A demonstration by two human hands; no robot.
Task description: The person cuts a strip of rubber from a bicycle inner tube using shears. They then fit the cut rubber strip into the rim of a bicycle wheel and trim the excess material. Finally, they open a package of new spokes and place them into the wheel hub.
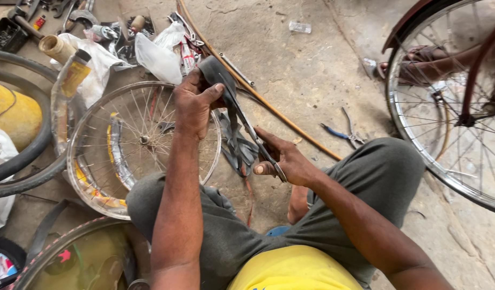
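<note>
**A:** What has the left hand got?

**B:** A strip of dark rubber inner tube. The fingers are curled shut around its top end and the thumb presses down on it from the 3 o'clock side. The strip bulges out above the fist at 12 o'clock, then hangs away toward 5 o'clock, ending in loose folds on the concrete floor.

**A:** And the right hand?

**B:** Closed around the handles of a pair of scissors. The blades run up toward 11 o'clock from that hand, lying right along the hanging rubber just below the left fist. Whether the blades are parted or closed I cannot tell; they look like one thin line against the tube.

**A:** So the rubber sits between the two hands?

**B:** Yes, stretched from the left grip at the upper end down past the blades, with the right hand at about 5 o'clock from the left.

**A:** What lies around them?

**B:** A bare spoked wheel rim flat on the floor at 9 o'clock of the left forearm. Blue-handled pliers rest on the floor at 2 o'clock of the right hand. A larger bicycle wheel stands further out at 3 o'clock.
</note>
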